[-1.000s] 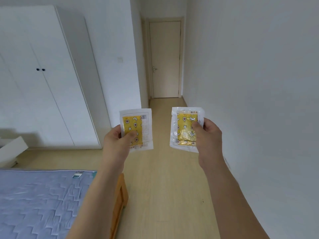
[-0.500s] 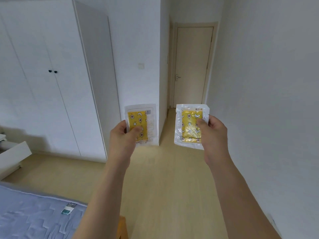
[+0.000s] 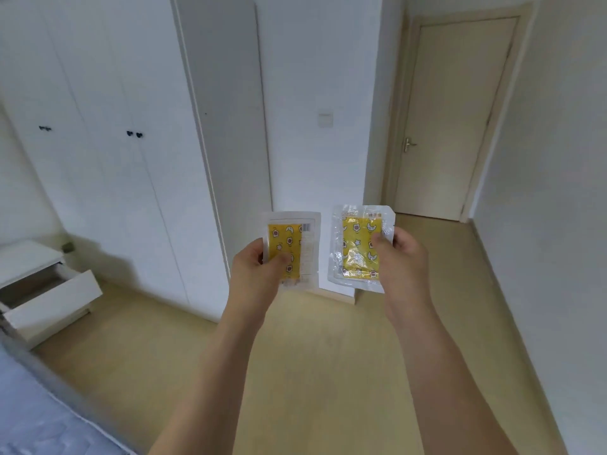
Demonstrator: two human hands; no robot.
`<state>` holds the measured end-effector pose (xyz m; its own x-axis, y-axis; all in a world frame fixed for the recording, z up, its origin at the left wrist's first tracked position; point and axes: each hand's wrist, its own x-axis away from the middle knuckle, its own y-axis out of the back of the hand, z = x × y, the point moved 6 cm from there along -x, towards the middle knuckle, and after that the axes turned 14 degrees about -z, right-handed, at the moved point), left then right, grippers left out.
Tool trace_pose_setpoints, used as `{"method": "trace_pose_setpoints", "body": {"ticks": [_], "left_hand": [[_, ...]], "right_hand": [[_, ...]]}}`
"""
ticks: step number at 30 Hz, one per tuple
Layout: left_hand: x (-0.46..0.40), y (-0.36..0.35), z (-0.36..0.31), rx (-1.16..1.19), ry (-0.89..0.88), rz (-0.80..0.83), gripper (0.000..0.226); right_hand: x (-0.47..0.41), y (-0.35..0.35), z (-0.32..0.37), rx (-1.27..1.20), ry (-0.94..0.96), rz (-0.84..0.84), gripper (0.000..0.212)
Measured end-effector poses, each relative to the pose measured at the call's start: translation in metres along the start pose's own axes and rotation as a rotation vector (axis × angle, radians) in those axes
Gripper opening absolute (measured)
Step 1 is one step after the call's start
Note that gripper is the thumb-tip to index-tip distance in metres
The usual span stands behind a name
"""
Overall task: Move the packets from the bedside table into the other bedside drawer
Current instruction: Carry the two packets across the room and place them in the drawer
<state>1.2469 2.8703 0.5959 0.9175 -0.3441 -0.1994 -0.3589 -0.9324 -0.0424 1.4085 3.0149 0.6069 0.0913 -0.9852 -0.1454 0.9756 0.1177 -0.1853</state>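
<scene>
Both arms are stretched out in front, each hand holding a packet up at chest height over the wooden floor (image 3: 328, 372). The left hand (image 3: 254, 274) has its grip closed on the left packet (image 3: 294, 252), thumb pressed across the lower front and fingers curled behind; this one shows a yellow panel with stars and moons beside a white printed strip with a barcode. The right hand (image 3: 404, 261) has its grip closed on the right packet (image 3: 356, 247), thumb lying over the right edge of the clear crinkled wrapper, the same yellow pattern shining through. The two packets are held upright, side by side, close together but not touching.

Over on the far left stands a white bedside table (image 3: 26, 261), and its drawer (image 3: 52, 300) is pulled open, the front panel sticking out toward the room; what lies inside cannot be made out from here. Both packets are well apart from it, up in the air in the middle of the scene. A corner of the bed (image 3: 42, 415) with a pale blue quilted cover sits at the near left.

Behind the table, a tall white wardrobe (image 3: 108, 142) with small dark knobs fills the left wall. A light switch (image 3: 325, 119) sits on the white wall to its right, and a cream door (image 3: 456, 116) with a metal handle stands closed at the far right
</scene>
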Motion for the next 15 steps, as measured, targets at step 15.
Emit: {"method": "trace_pose_setpoints", "body": {"ticks": [15], "left_hand": [[-0.339, 0.126, 0.085, 0.01, 0.045, -0.573, 0.024]], "right_hand": [[-0.117, -0.443, -0.111, 0.042, -0.049, 0.567, 0.014]]}}
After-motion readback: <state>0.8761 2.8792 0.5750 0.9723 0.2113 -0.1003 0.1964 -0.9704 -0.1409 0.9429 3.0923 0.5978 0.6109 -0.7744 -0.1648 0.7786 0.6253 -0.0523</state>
